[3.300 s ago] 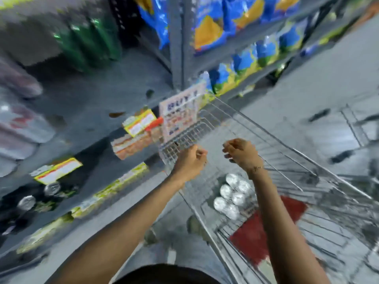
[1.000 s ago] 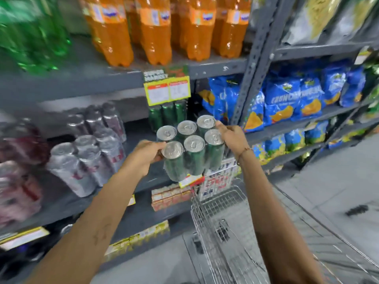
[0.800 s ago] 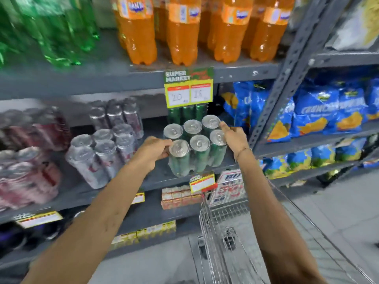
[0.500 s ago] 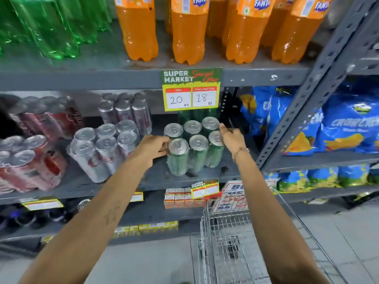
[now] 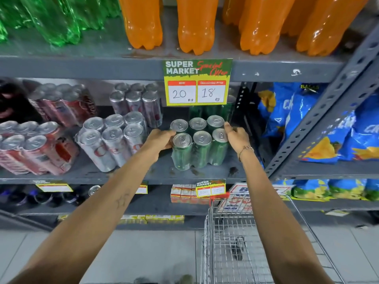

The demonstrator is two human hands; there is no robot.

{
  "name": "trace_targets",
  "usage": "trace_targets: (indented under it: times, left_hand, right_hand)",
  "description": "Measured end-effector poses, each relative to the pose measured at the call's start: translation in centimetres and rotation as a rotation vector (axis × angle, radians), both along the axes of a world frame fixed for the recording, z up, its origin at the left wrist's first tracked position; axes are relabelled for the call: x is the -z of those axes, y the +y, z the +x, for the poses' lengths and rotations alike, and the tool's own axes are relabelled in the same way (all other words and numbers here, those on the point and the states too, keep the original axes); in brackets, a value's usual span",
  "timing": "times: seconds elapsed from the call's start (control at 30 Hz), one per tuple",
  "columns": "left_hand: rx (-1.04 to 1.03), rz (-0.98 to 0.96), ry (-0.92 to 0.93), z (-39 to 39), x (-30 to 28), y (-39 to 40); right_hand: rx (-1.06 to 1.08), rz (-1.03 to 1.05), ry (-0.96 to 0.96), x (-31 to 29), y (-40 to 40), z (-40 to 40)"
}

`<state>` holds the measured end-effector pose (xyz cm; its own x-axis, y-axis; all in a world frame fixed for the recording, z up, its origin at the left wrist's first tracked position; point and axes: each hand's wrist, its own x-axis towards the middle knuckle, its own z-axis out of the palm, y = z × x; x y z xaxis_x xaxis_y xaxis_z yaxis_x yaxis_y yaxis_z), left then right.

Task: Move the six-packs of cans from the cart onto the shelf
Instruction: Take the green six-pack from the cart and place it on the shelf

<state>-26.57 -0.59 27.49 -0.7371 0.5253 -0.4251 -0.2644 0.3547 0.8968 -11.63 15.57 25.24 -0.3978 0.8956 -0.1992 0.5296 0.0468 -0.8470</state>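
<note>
Right now your two hands bracket the shrink-wrapped six-pack of green cans (image 5: 196,143), which stands upright on the grey metal shelf (image 5: 205,173), near its front edge. Your left hand (image 5: 159,141) presses its fingers against the pack's left side, by the nearest can's silver top. Your right hand (image 5: 235,136) curls its fingers over the right-hand cans near their tops, so both hands are grasping the pack from opposite sides. A thin chain bracelet (image 5: 245,149) sits on your right wrist.

Behind the pack, more green cans (image 5: 211,111) stand at the back of the shelf, partly hidden by a green and yellow price card (image 5: 198,82) that hangs from the shelf above. It reads "SUPER MARKET", "Special Offer", "MRP 20" and "Discounted Price 18". To the left of your pack stands a wrapped six-pack of silver cans (image 5: 111,138) with red lettering too blurred to read, and further left are red cans (image 5: 34,148). Above, tall orange soda bottles (image 5: 196,23) and green bottles (image 5: 55,19) fill the upper shelf; no labels show on them. Blue snack bags (image 5: 293,119) fill the bay to the right, their print unreadable.

Below, a smaller "SUPER MARKET" tag (image 5: 210,187) hangs from the shelf edge, its prices illegible. The wire shopping cart (image 5: 235,242) stands under your right arm.
</note>
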Motion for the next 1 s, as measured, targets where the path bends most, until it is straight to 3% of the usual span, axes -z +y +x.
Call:
trace_targets:
  times: [0.23,0.37,0.43,0.53,0.67,0.73,0.87,1.0]
  left_hand:
    - [0.024,0.044,-0.030,-0.3,1.7,-0.5]
    - [-0.139,0.068,0.090,0.4,4.6,-0.9]
    - [-0.154,0.069,0.060,0.7,7.3,-0.9]
    - [-0.113,0.080,0.006,2.8,7.9,-1.5]
    - [0.076,0.053,0.177,4.0,8.4,-2.5]
    - [0.202,0.056,0.212,3.7,8.8,-2.8]
    - [0.315,0.033,0.207,3.2,8.4,-2.2]
    - [0.307,0.023,0.206,3.2,8.3,-1.3]
  right_hand:
    - [-0.013,-0.053,0.017,0.1,0.4,0.9]
    - [0.103,-0.008,-0.060,2.0,1.4,1.2]
    - [0.152,-0.034,-0.084,3.6,1.2,1.4]
    - [0.079,-0.090,0.149,5.5,-0.5,1.2]
    - [0.031,-0.152,0.440,7.2,-1.3,1.4]
    - [-0.007,-0.234,0.481,8.0,-0.7,2.0]
    - [-0.221,-0.236,0.321,8.1,-0.2,2.6]
    - [-0.305,-0.215,0.179,7.0,-0.7,1.9]
